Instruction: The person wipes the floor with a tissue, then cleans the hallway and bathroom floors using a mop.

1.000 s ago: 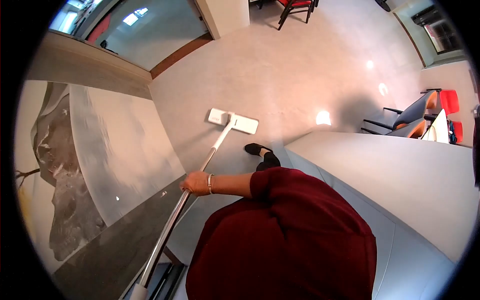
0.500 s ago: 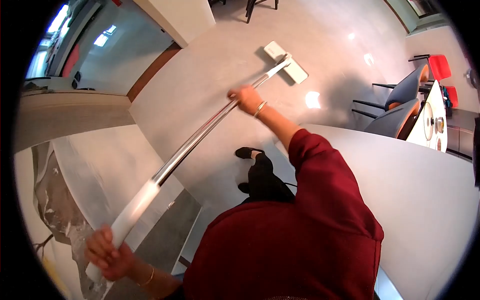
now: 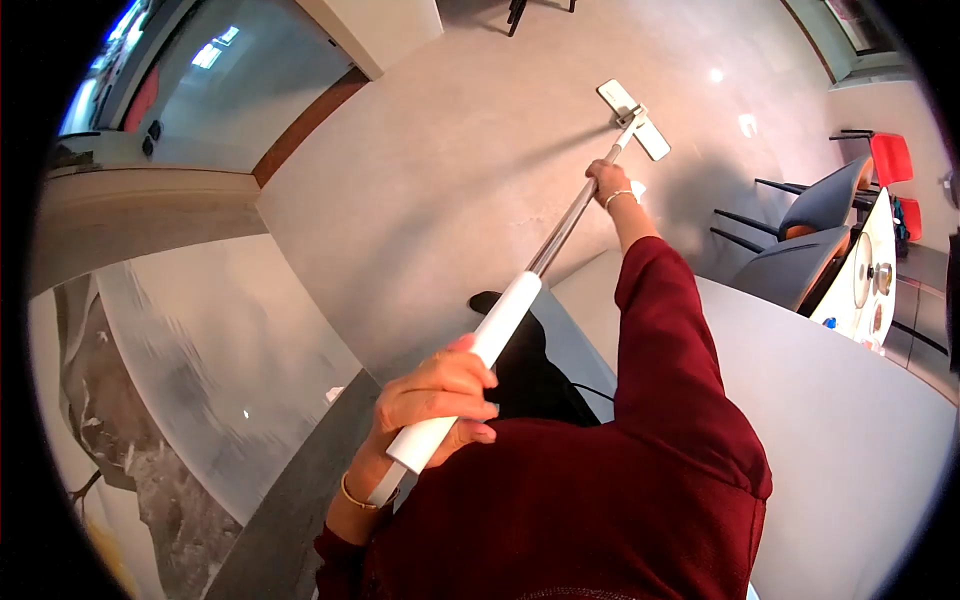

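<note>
A flat mop [image 3: 557,236] with a white grip, a metal pole and a white rectangular head slants across the view. My left hand [image 3: 437,400] is wrapped round the white grip near its end, in front of my body. Farther along, my right hand [image 3: 608,180] is closed on the metal pole, a short way from the mop head [image 3: 650,138]. The head lies on the pale floor [image 3: 470,130] beyond my right hand. My palms are hidden by the pole and fingers.
A white counter [image 3: 800,400] is at my right. Grey chairs [image 3: 795,262] and a table [image 3: 868,275] with dishes stand beyond it, near red chairs [image 3: 890,160]. A wall corner [image 3: 375,35] rises at the far left. A grey-white panel [image 3: 215,340] is at my left.
The mop head has slid to the right across the floor. My left hand has come in from the far left to in front of my body, and my right arm has stretched farther forward.
</note>
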`<state>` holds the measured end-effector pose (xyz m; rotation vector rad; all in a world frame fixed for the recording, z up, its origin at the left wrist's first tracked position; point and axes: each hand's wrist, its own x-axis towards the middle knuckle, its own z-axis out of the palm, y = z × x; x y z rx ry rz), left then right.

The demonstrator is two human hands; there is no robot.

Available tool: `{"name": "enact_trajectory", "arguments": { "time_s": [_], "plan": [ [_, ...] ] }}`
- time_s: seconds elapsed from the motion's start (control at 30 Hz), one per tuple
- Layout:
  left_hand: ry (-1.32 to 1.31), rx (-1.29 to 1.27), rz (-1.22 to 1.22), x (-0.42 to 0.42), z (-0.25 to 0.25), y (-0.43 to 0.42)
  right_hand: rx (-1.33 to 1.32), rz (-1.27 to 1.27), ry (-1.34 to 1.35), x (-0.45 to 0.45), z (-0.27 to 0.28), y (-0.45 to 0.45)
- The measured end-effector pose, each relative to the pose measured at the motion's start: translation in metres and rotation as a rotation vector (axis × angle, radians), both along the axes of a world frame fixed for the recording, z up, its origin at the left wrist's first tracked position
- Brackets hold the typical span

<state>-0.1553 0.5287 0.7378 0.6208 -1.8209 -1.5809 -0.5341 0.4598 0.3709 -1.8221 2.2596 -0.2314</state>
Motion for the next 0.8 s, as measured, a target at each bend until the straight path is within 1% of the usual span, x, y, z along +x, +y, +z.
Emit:
{"name": "enact_trajectory", "arguments": {
  "time_s": [0.07,0.1,0.13,0.17,0.2,0.27,0.3,0.33,0.4,0.43,0.47,0.5,0.53,0.57,0.6,0.63,0.67,0.7,0.73,0.77,0.8],
  "plan": [
    [-0.016,0.006,0.041,0.021,0.000,0.018,0.061,0.022,0.021,0.019,-0.004,0.010],
    [-0.036,0.020,0.072,0.034,0.003,0.029,0.091,0.079,0.019,0.030,-0.014,0.014],
    [-0.046,0.028,0.096,0.048,0.007,0.040,0.190,0.026,0.037,0.057,0.020,0.022],
    [-0.046,0.027,0.117,0.062,0.010,0.050,0.195,0.041,0.042,0.058,-0.040,0.026],
    [-0.044,0.031,0.156,0.079,0.013,0.065,0.392,0.162,0.136,0.087,0.005,0.032],
    [-0.041,0.022,0.209,0.123,0.018,0.098,0.380,0.143,0.075,0.143,0.037,0.054],
    [-0.046,0.008,0.231,0.145,0.020,0.117,0.390,0.155,0.049,0.170,0.051,0.068],
    [-0.050,0.008,0.265,0.170,0.023,0.135,0.395,0.156,0.037,0.199,0.050,0.082],
    [-0.049,0.063,0.379,0.220,0.044,0.181,0.438,0.286,0.054,0.264,0.059,0.111],
    [-0.055,0.090,0.442,0.246,0.056,0.205,0.424,0.335,0.005,0.299,0.062,0.129],
    [-0.111,0.047,0.406,0.281,0.063,0.226,0.419,0.393,-0.042,0.332,0.051,0.144],
    [-0.177,0.002,0.379,0.313,0.073,0.248,0.323,0.431,-0.084,0.369,0.073,0.167],
    [-0.219,-0.266,0.357,0.332,0.087,0.269,0.212,0.488,-0.134,0.405,0.058,0.187],
    [-0.148,-0.249,0.382,0.352,0.097,0.293,0.158,0.740,-0.109,0.435,0.057,0.199],
    [-0.075,-0.232,0.403,0.374,0.107,0.319,0.117,0.796,-0.093,0.468,0.057,0.221],
    [-0.005,-0.210,0.425,0.394,0.118,0.342,0.107,0.846,-0.218,0.494,0.071,0.239],
    [-0.077,-0.210,0.387,0.402,0.140,0.361,0.070,0.865,-0.311,0.507,0.083,0.259],
    [-0.119,-0.192,0.342,0.424,0.146,0.374,0.054,0.869,-0.380,0.523,0.086,0.276],
    [-0.063,-0.233,0.421,0.427,0.157,0.384,0.082,0.892,-0.410,0.551,0.095,0.295],
    [-0.042,-0.180,0.418,0.447,0.171,0.394,0.107,0.911,-0.444,0.580,0.105,0.309],
    [0.023,-0.218,0.439,0.463,0.178,0.404,0.126,0.926,-0.474,0.607,0.109,0.320]
  ]
}}
